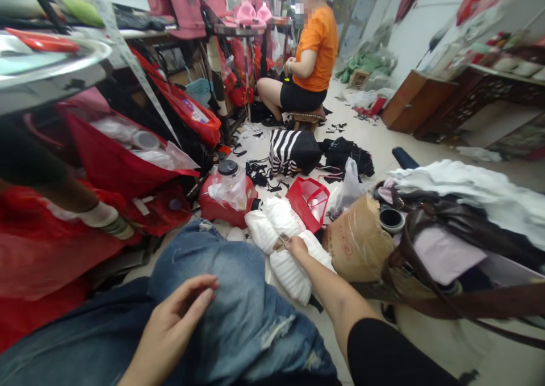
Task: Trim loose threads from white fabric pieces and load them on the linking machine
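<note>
My left hand [181, 315] hovers over my lap in torn blue jeans [238, 295], its fingers loosely curved, with nothing held and the thumb a little apart. Further out, my right hand [297, 248] reaches down to a bundle of white folded fabric [287, 272] on the floor. The fingers are closed at the middle of the bundle, where a thin pale tie and a small brownish patch show. Whether they hold the tie or the cloth itself is hard to make out. The fabric lies in several puffy, ribbed stacks that meet at that middle.
A red container [227, 196] with a black cap and an open red bag [309, 201] lie beyond the bundle. At right stands a stuffed cardboard box [353, 235]. Ahead, a person in an orange shirt [319, 45] sits on a stool, near a striped bundle [293, 150] and black scraps.
</note>
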Action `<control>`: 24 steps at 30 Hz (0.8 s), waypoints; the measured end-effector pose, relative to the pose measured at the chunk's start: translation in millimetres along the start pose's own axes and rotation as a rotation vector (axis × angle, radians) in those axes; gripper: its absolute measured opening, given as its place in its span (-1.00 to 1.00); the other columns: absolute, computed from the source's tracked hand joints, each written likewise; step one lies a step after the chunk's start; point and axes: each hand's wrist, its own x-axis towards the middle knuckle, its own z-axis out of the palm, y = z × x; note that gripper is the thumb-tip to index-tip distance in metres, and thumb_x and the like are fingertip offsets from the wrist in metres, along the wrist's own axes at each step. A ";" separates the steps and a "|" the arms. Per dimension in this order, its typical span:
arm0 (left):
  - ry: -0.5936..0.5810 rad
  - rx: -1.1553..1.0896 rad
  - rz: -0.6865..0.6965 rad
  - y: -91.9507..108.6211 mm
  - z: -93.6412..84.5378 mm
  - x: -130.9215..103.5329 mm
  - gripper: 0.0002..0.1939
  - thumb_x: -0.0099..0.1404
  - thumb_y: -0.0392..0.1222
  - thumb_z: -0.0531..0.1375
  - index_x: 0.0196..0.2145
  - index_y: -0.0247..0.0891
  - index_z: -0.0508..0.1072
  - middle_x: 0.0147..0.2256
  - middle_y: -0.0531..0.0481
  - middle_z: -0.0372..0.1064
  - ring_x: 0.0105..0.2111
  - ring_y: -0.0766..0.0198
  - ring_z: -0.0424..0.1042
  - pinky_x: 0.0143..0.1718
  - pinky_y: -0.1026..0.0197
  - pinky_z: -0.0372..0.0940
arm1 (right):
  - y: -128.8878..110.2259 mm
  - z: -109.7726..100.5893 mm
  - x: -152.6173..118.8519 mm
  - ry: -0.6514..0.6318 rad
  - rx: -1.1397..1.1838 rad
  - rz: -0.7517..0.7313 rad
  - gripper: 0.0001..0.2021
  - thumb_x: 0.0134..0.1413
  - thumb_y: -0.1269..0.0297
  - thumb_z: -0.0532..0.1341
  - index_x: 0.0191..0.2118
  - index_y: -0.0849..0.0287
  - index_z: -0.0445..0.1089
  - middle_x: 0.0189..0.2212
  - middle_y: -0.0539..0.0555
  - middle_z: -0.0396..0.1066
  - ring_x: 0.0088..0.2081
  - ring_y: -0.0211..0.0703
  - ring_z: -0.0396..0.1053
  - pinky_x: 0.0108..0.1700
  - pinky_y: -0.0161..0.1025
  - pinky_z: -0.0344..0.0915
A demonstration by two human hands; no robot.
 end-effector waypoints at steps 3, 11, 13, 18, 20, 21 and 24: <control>0.035 0.013 -0.008 -7.8 4.7 -0.3 -0.57 0.20 0.19 0.23 -0.17 -0.20 0.53 -0.19 -0.09 0.57 -0.20 0.12 0.57 -0.11 0.23 0.44 | -3.9 2.6 5.9 -0.004 -0.016 0.028 -0.68 0.27 0.19 0.21 0.08 0.17 0.35 0.05 0.15 0.37 -0.03 -0.04 0.41 -0.03 -0.01 0.41; 0.087 0.016 0.028 -8.1 9.7 3.6 -0.59 0.19 0.19 0.23 -0.21 -0.18 0.55 -0.24 -0.06 0.59 -0.25 0.14 0.59 -0.18 0.27 0.46 | 2.5 8.9 -14.5 0.016 0.084 -0.141 -0.70 0.27 0.18 0.20 0.06 0.17 0.37 0.04 0.13 0.38 -0.04 -0.04 0.42 -0.03 -0.01 0.42; 0.104 0.037 0.056 -7.2 11.8 3.8 -0.61 0.19 0.18 0.22 -0.23 -0.17 0.56 -0.27 -0.05 0.59 -0.27 0.14 0.59 -0.19 0.28 0.46 | 9.1 8.4 -25.9 0.043 0.142 -0.193 -0.70 0.27 0.18 0.21 0.05 0.19 0.37 0.04 0.14 0.38 -0.05 -0.04 0.42 -0.04 -0.02 0.42; 0.154 0.149 0.176 -7.1 18.3 3.6 -0.67 0.20 0.14 0.22 -0.29 -0.13 0.60 -0.25 -0.03 0.59 -0.25 0.14 0.59 -0.14 0.26 0.45 | 18.2 -23.5 -38.9 0.159 0.294 -0.273 -0.70 0.27 0.18 0.20 0.04 0.20 0.37 0.01 0.13 0.40 -0.07 -0.05 0.43 -0.06 -0.03 0.43; 0.160 0.179 0.220 -6.7 21.1 4.1 -0.69 0.22 0.12 0.22 -0.29 -0.12 0.60 -0.24 -0.02 0.59 -0.24 0.15 0.58 -0.11 0.26 0.44 | 15.4 -49.8 -32.1 0.201 0.342 -0.291 -0.68 0.27 0.17 0.20 0.06 0.20 0.35 0.02 0.14 0.39 -0.06 -0.05 0.43 -0.05 -0.01 0.43; 0.159 0.189 0.239 -6.4 22.6 4.5 -0.70 0.22 0.11 0.22 -0.28 -0.12 0.60 -0.24 -0.02 0.59 -0.24 0.15 0.58 -0.10 0.25 0.44 | 12.5 -62.8 -26.6 0.209 0.356 -0.295 -0.67 0.28 0.17 0.20 0.08 0.20 0.34 0.02 0.15 0.38 -0.06 -0.05 0.43 -0.05 0.00 0.43; 0.173 0.207 0.293 -5.0 27.8 5.7 -0.73 0.25 0.06 0.21 -0.27 -0.14 0.59 -0.23 -0.02 0.58 -0.23 0.17 0.57 -0.11 0.26 0.44 | -1.2 -85.6 -10.2 0.151 0.339 -0.273 -0.65 0.26 0.17 0.21 0.09 0.20 0.34 0.04 0.15 0.37 -0.05 -0.03 0.42 -0.05 0.00 0.43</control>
